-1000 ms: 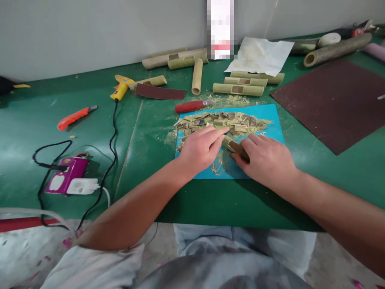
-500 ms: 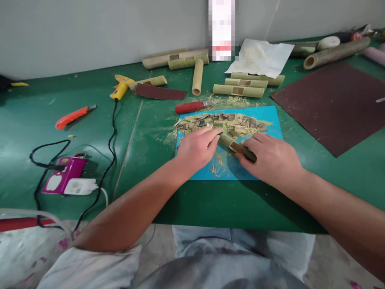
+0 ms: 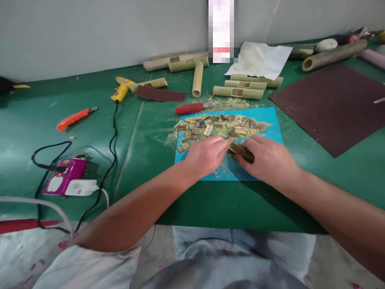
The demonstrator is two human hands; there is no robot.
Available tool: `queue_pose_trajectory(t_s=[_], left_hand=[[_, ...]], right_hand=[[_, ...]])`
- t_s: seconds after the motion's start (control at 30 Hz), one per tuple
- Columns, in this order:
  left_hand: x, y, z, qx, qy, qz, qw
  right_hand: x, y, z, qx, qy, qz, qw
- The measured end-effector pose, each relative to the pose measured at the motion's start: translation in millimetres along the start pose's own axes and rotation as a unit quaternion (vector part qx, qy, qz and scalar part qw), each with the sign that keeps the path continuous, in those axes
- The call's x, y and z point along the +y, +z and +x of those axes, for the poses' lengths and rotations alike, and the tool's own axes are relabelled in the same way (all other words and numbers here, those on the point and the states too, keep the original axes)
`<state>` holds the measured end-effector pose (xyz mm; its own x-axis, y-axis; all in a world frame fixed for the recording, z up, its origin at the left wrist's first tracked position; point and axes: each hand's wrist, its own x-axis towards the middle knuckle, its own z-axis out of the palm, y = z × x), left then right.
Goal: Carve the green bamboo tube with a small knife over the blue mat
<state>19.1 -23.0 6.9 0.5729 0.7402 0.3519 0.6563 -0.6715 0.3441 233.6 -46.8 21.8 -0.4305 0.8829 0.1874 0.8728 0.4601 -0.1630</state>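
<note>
Right hand (image 3: 266, 157) grasping near-right end of notched bamboo tube (image 3: 245, 153), over blue sheet (image 3: 274, 118). Left hand (image 3: 209, 155) curled at tube's far-left part; can't tell what it grips. Scraps (image 3: 224, 119) heaped on sheet's far side, red-handled knife (image 3: 190, 108) beyond.

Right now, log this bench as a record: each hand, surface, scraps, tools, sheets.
left_hand: left hand over the upper-left part of the notched bamboo tube; grip hidden
right_hand: right hand holding that tube's lower-right part
surface: blue sheet on green table
scraps: bamboo scraps on blue sheet
tools: red-handled knife, orange cutter, yellow glue gun
other_sheets: dark brown sheet, right; white paper, back
</note>
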Motion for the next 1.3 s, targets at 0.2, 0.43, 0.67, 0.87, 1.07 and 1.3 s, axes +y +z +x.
queue_pose_trajectory(t_s=[0.2,0.43,0.67,0.87,1.07,1.3], left_hand=[[-3,-2.0,0,0.028,-0.030,0.055,0.998],[5,-2.3,-4,0.021,-0.006,0.040,0.999],[5,-1.4,-3,0.033,-0.022,0.039,0.998],[5,-0.6,-4,0.024,0.010,0.018,0.999],[4,0.5,-1,0.037,-0.029,0.033,0.998],[3,3.4,-3,0.034,-0.021,0.045,0.998]], right_hand=[[-1,2,0,0.003,0.004,0.009,1.000],[0,3,-1,0.005,0.001,0.026,1.000],[1,3,0,0.004,0.001,0.035,0.999],[0,2,0,-0.003,0.006,0.041,0.999],[1,1,2,-0.021,0.017,0.052,0.998],[1,3,0,-0.005,0.008,0.048,0.999]])
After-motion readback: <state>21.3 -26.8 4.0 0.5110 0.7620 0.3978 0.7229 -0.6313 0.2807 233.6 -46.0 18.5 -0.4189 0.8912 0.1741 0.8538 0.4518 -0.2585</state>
